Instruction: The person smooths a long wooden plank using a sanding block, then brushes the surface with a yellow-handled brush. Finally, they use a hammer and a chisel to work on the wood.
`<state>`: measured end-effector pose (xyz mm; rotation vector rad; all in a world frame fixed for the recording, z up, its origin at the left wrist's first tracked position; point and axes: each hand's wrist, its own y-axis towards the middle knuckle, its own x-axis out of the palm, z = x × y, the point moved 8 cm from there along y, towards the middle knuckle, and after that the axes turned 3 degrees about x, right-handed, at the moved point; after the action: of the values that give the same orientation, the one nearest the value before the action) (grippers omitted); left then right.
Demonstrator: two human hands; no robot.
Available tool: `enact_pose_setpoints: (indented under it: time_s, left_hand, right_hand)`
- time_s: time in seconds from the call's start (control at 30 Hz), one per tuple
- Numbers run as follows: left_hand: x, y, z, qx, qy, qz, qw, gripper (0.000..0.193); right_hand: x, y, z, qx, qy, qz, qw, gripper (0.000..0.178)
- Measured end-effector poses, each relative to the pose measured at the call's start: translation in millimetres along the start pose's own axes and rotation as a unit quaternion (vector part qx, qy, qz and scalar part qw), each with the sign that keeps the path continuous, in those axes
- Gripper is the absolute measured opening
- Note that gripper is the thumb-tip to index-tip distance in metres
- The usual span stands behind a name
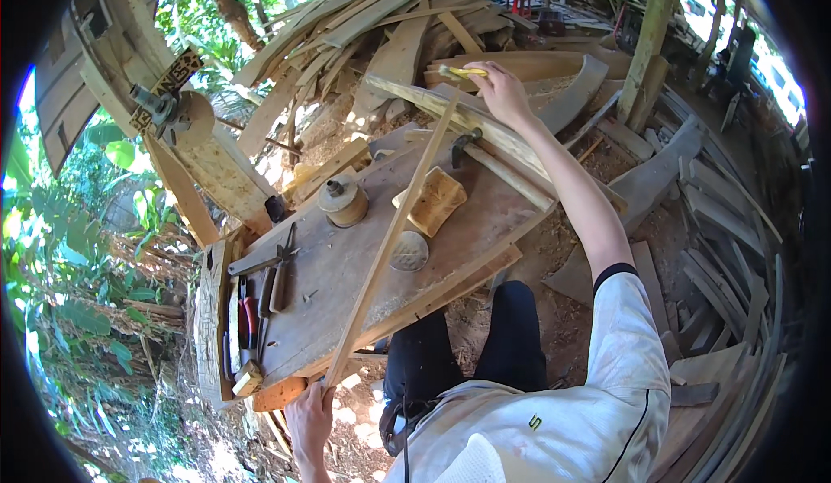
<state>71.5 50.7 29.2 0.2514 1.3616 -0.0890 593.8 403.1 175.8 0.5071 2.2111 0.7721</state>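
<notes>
My left hand [310,415] is closed around the near end of a long thin wooden strip [381,262], which runs diagonally over the workbench [329,288]. My right hand [505,95], arm stretched forward, is closed on a small yellow-handled tool [470,72] with a pale tip; its exact kind is unclear. The tool is close to the strip's far end. Beside the strip are a wooden block [440,202], a round metal disc [409,252] and a round container with a dark knob [343,201]. A hammer [467,141] lies beyond the block.
Red-handled pliers [250,320] and other hand tools lie at the bench's left end, near a small wooden block [248,378]. A thick beam [415,95] crosses behind. A plank pile [372,24] rises at the back; more boards [727,223] lie right. A post [649,41] stands back right.
</notes>
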Motion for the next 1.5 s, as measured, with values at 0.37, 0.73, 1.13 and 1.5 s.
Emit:
enact_pose_setpoints:
  time_s: [0.37,0.73,1.13,1.5]
  left_hand:
    - [12,4,-12,-0.001,-0.034,0.047,0.998,0.031]
    - [10,1,-13,-0.005,-0.018,0.058,0.998,0.027]
    - [7,6,0,0.012,-0.067,0.053,0.996,0.024]
    - [11,27,20,0.027,-0.083,0.051,0.995,0.026]
  right_hand:
    - [-2,3,12,-0.044,-0.147,0.0,0.988,0.031]
    - [4,8,22,-0.015,-0.292,-0.037,0.955,0.034]
    - [-22,-6,4,-0.061,-0.15,0.007,0.987,0.035]
    - [-29,-20,19,-0.006,-0.183,-0.034,0.983,0.03]
